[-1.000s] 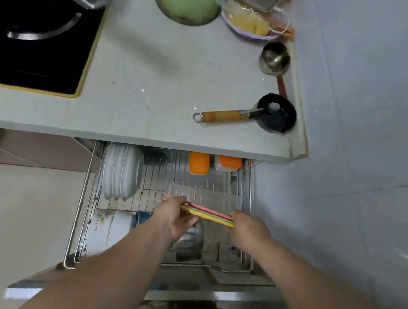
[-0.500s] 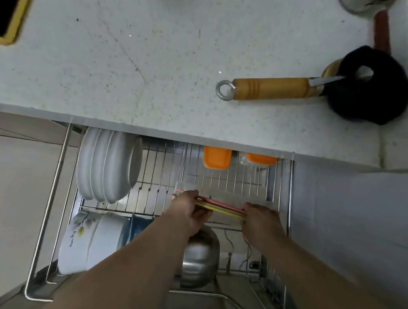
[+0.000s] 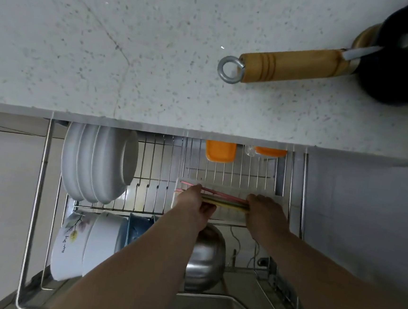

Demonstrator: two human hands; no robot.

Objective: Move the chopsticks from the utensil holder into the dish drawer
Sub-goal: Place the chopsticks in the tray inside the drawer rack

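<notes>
Left hand [image 3: 194,206] and right hand [image 3: 265,212] each grasping one end of a bundle of coloured chopsticks [image 3: 223,199], held level over a clear tray [image 3: 227,215] near the right side of the open dish drawer [image 3: 39,189], white plates [image 3: 96,162] racked at its left edge

Both bare forearms reach forward and down, converging toward the middle. The left hand [image 3: 194,206] curls palm-down, its fingers [image 3: 206,210] bent under and closed. The right hand [image 3: 265,214] is also closed, knuckles up, with the 2 hands near but apart.
</notes>
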